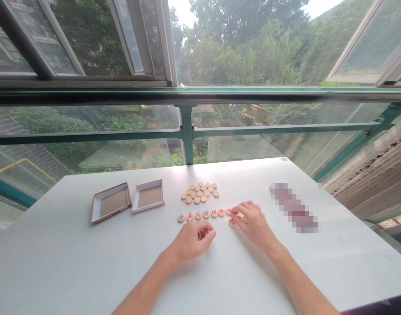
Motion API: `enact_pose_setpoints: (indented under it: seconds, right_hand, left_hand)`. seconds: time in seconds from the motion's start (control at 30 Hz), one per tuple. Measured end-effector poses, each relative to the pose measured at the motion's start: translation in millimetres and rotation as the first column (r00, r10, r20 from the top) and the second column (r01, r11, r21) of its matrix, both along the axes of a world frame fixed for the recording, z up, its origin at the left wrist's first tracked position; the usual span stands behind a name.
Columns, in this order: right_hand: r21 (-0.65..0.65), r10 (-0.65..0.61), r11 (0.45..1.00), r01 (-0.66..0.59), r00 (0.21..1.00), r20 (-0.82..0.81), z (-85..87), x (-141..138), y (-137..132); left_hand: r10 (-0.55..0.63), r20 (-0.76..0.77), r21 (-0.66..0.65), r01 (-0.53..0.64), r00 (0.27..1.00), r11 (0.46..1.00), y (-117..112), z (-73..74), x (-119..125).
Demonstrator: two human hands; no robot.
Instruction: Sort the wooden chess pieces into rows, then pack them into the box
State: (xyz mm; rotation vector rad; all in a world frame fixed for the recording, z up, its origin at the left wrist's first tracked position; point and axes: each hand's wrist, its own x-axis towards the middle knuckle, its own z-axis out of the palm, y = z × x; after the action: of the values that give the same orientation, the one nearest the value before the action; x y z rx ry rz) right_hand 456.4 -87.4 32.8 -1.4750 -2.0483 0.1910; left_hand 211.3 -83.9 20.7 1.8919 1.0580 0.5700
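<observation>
My left hand rests on the white table with its fingers curled round a round wooden game piece with red marking. My right hand lies palm down over several face-up pieces, its fingertips pinching one at the right end of a row of round pieces with red and black characters. Behind the row sits a cluster of blank-side-up wooden pieces.
A brown box tray and a white box lid lie open at the left. A blurred-out patch covers something at the right. Beyond the table's far edge runs a green railing with glass panels and open windows.
</observation>
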Motion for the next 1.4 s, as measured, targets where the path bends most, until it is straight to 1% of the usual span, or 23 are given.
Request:
enact_pose_setpoints:
  seconds: [0.23, 0.37, 0.63, 0.77, 0.87, 1.0, 1.13, 1.23, 1.4]
  right_hand:
    - [-0.013, 0.007, 1.000, -0.006, 0.998, 0.056, -3.0, 3, 0]
    - [-0.025, -0.019, 0.999, 0.020, 0.999, 0.045, -5.6, 2, 2]
    - [-0.014, -0.021, 1.000, 0.021, 0.999, 0.025, -4.3, 0, 2]
    - [0.005, -0.024, 1.000, 0.024, 1.000, -0.005, -4.1, 0, 2]
    - [0.023, -0.049, 0.998, 0.050, 0.997, -0.053, -3.0, -1, 3]
    - [0.026, -0.069, 0.997, 0.073, 0.991, -0.118, 1.7, -2, 8]
    - [-0.012, -0.026, 1.000, 0.025, 0.995, -0.099, 9.1, -8, 20]
    - [-0.029, 0.019, 0.999, -0.021, 0.997, -0.073, 12.3, -16, 38]
    - [-0.104, -0.022, 0.994, 0.017, 0.998, -0.052, 8.2, -34, 74]
  left_hand:
    - [0.001, 0.004, -0.002, -0.001, 1.000, 1.000, -1, 0.5, 0]
    - [0.001, 0.006, -0.001, -0.001, 1.000, 1.000, 0, 1.1, 1]
    - [-0.001, 0.008, -0.002, 0.001, 1.000, 1.000, 0, -0.5, 0]
    - [-0.002, 0.014, -0.005, 0.002, 1.000, 1.000, 0, 0.5, 0]
    - [-0.010, 0.019, -0.002, 0.010, 1.000, 1.000, 0, 2.1, 0]
    - [-0.007, 0.010, 0.013, 0.007, 1.000, 1.000, -1, 2.6, 0]
    - [-0.001, 0.002, 0.028, 0.001, 1.000, 1.000, 0, 2.2, 0]
    - [0.002, 0.009, 0.031, -0.002, 1.000, 1.000, 0, 2.3, 0]
    - [-0.008, 0.031, 0.010, 0.008, 0.999, 1.000, 0, 2.3, 0]
